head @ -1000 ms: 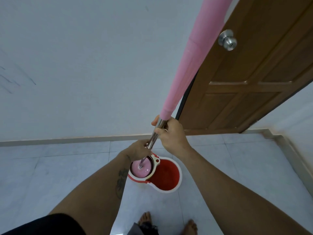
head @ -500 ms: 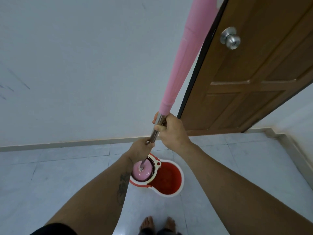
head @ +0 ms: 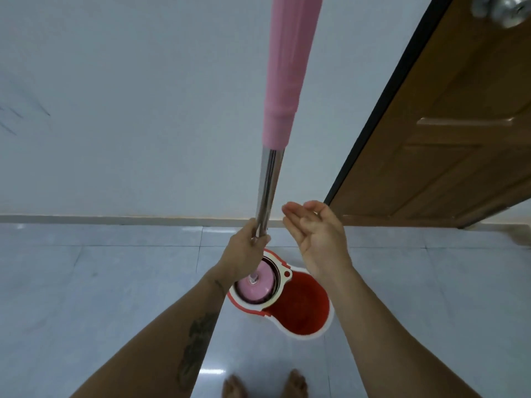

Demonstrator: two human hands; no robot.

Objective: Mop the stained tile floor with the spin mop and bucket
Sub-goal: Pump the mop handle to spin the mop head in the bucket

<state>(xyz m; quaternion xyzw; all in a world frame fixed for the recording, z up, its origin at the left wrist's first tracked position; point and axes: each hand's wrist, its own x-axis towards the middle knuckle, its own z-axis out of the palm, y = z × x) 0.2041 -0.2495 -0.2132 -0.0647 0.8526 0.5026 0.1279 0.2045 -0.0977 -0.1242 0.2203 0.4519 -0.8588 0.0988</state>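
Pink mop head sits in the bucket's spinner basket: wringing step. Left hand grips the steel pole; right hand hovers spread beside it and likely needs to regrip for pumping.

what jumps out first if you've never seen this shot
The long pink mop handle runs up the middle of the view, its steel shaft gripped low by the left hand. Below it the mop head sits in the spinner of the red bucket on the tile floor. The right hand hovers open beside the shaft, near a wooden door.
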